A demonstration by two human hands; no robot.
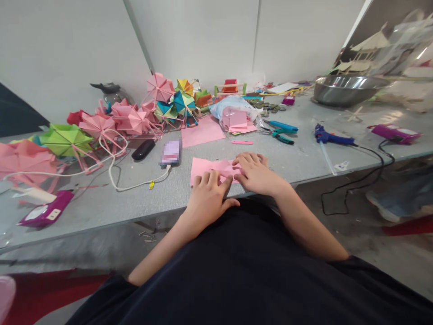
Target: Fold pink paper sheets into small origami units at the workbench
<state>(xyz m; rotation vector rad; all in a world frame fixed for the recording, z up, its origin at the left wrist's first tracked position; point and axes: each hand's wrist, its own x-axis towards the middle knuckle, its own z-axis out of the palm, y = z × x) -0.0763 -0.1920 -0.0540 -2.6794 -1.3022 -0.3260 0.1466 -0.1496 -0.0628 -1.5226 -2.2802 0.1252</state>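
Observation:
A sheet of pink paper (200,168) lies on the grey table near its front edge, with a fold standing up between my hands. Resting on its lower left part is my left hand (207,197), fingers bent and apart, thumb stretched out to the side. From the right, my right hand (256,174) lies over the paper's other end, its fingers spread and the tips pressing down near the fold. Neither hand visibly grips the sheet, and my palms hide part of it. Just behind the paper is a small pink strip-like tool (242,142).
Pink and green paper umbrellas (66,140) crowd the left. A phone (171,152) trails a white cable. Behind are a larger pink sheet (202,131) and a plastic bag (237,108). Pliers (283,137), a blue glue gun (333,136) and a metal bowl (347,92) stand right.

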